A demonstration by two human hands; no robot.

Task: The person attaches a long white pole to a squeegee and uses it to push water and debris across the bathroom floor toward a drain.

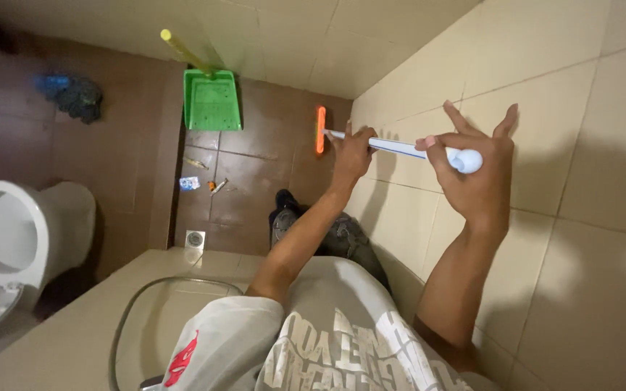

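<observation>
I hold a long white-handled floor brush with both hands. Its orange head rests on the brown floor tiles by the base of the beige tiled wall. My left hand grips the handle lower down, fingers wrapped round it. My right hand is at the rounded top end of the handle, thumb and one finger round it, the other fingers spread out toward the wall.
A green dustpan with a yellow handle stands on the floor at the far wall. A white toilet is at the left, a floor drain and small litter between. A hose lies on the beige ledge.
</observation>
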